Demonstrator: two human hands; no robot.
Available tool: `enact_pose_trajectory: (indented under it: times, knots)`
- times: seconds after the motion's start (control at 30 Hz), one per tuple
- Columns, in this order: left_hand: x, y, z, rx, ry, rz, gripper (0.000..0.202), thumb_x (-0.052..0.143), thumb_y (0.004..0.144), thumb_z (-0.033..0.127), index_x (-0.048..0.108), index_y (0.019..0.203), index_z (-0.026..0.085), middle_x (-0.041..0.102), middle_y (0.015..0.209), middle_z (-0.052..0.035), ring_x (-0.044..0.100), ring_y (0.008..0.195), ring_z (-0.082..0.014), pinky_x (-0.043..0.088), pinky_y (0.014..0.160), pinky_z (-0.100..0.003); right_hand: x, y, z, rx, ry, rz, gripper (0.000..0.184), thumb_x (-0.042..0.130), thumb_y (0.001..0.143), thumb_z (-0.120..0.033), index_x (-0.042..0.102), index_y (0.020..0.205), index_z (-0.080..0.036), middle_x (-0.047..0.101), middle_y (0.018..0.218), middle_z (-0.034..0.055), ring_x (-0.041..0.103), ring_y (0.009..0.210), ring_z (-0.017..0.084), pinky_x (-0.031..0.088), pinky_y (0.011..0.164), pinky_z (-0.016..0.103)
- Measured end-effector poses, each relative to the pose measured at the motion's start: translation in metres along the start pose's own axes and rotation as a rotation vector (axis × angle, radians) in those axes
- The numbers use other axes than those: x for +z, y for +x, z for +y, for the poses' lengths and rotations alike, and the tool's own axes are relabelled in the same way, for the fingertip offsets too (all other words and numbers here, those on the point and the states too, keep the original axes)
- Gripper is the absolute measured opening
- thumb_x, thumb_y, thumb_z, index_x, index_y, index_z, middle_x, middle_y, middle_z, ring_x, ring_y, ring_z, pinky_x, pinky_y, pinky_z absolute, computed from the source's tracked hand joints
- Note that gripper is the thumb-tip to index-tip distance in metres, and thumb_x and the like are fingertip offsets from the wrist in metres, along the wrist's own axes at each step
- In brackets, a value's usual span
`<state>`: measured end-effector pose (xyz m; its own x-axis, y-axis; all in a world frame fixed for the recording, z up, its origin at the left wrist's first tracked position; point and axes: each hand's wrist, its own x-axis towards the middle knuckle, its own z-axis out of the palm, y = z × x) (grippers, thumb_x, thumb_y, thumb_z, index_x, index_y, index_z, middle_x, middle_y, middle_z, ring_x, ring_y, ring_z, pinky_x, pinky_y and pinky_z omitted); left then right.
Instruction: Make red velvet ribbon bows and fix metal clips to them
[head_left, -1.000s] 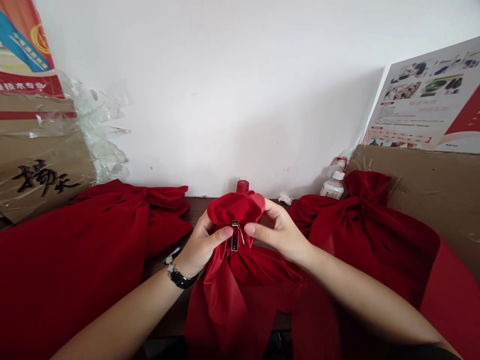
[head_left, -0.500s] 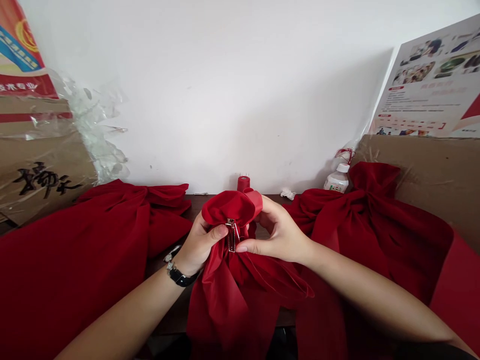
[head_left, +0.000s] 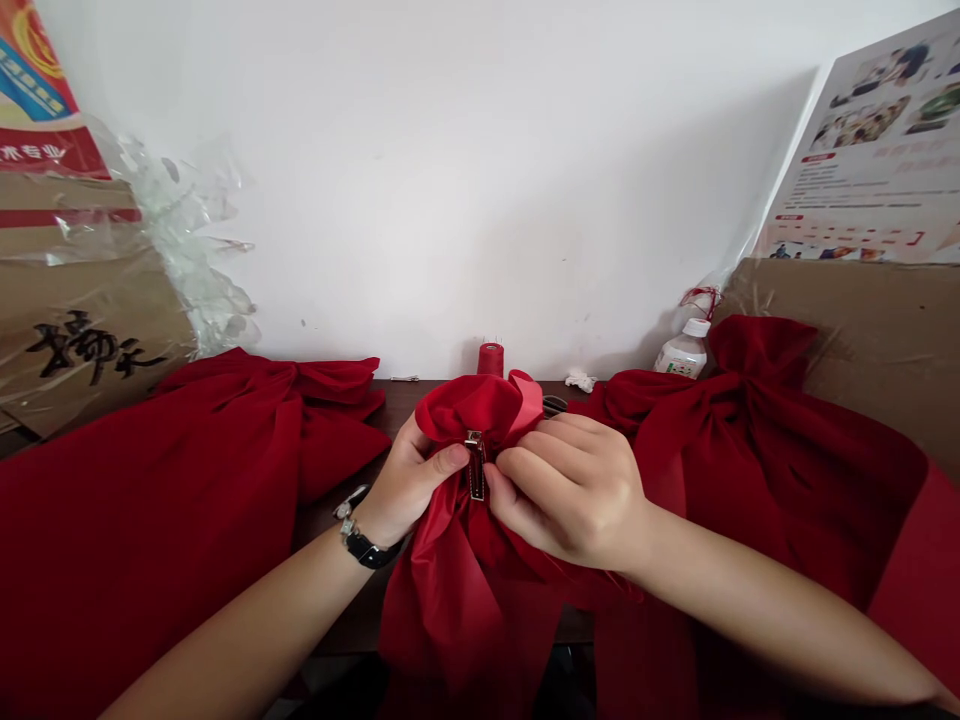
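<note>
Head view: metal clip [head_left: 475, 466] between left thumb [head_left: 450, 460], right fingers [head_left: 547, 455].

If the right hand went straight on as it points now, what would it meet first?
Probably the metal clip on the gathered red cloth, just ahead of the right hand, though depth is unclear.

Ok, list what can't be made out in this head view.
The gathered red cloth under the right hand: hidden by its fingers.
The dark object behind those fingers: mostly hidden, kind unclear.
The white bottle: label too small to read.
The poster: cut off by the right edge, small print unreadable.
</note>
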<state>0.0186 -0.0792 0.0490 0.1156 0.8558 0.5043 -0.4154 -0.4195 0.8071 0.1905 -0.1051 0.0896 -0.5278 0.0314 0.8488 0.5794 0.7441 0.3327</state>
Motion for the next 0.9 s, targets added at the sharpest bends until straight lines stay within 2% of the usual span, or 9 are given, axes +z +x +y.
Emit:
enact_pose_trajectory:
  times: [0.17,0.33,0.5,0.6,0.73,0.9]
  knots:
    - [-0.0008,-0.0008,-0.0030,-0.014,0.063,0.035,0.045,0.082,0.062,0.044,0.068,0.098,0.020,0.073,0.088,-0.0021,0.067,0.086,-0.0180,0.051,0.080,-0.027,-0.0007,0.0010,-0.0070,0.086,-0.026,-0.081,0.030,0.056,0.086,-0.027,0.052,0.059,-0.016,0.050,0.052,-0.0017,0.042,0.049,0.011,0.031,0.051,0.027]
    - [-0.0025,-0.0023,-0.0038,-0.024,0.064,-0.006,0.045,0.081,0.063,0.045,0.067,0.098,0.020,0.073,0.087,-0.0027,0.067,0.086,-0.0186,0.050,0.081,-0.028,-0.0037,0.0008,-0.0073,0.111,0.025,-0.120,0.030,0.052,0.088,-0.019,0.052,0.059,-0.016,0.049,0.053,-0.0014,0.039,0.050,0.010,0.030,0.051,0.027]
    - [-0.0023,-0.0041,-0.0003,0.021,0.061,-0.095,0.043,0.084,0.061,0.037,0.068,0.098,0.022,0.072,0.083,-0.0006,0.067,0.085,-0.0177,0.051,0.084,-0.028,-0.0055,0.0012,-0.0052,0.123,0.087,-0.095,0.031,0.051,0.088,-0.016,0.049,0.057,-0.015,0.046,0.052,-0.0014,0.035,0.050,0.010,0.028,0.051,0.027]
    - [-0.0027,-0.0035,-0.0011,0.060,0.085,-0.071,0.040,0.084,0.063,0.032,0.068,0.098,0.022,0.072,0.085,-0.0003,0.066,0.084,-0.0170,0.051,0.084,-0.028,-0.0052,0.0015,-0.0056,0.126,0.108,-0.101,0.030,0.051,0.087,-0.016,0.047,0.057,-0.016,0.045,0.051,-0.0019,0.034,0.049,0.010,0.028,0.051,0.026]
    - [-0.0024,-0.0024,-0.0024,0.090,0.121,-0.055,0.041,0.083,0.064,0.033,0.068,0.100,0.021,0.072,0.092,-0.0028,0.066,0.088,-0.0186,0.050,0.087,-0.030,-0.0061,0.0019,-0.0078,0.130,0.129,-0.084,0.033,0.049,0.086,-0.015,0.042,0.053,-0.017,0.041,0.049,-0.0030,0.031,0.047,0.009,0.026,0.049,0.027]
    - [0.0003,-0.0041,-0.0003,0.105,0.130,-0.110,0.036,0.081,0.066,0.032,0.069,0.098,0.020,0.072,0.088,-0.0020,0.065,0.080,-0.0168,0.052,0.078,-0.027,-0.0080,0.0007,-0.0104,0.116,0.125,-0.036,0.034,0.047,0.082,-0.011,0.037,0.050,-0.018,0.038,0.046,-0.0036,0.029,0.046,0.009,0.026,0.048,0.027]
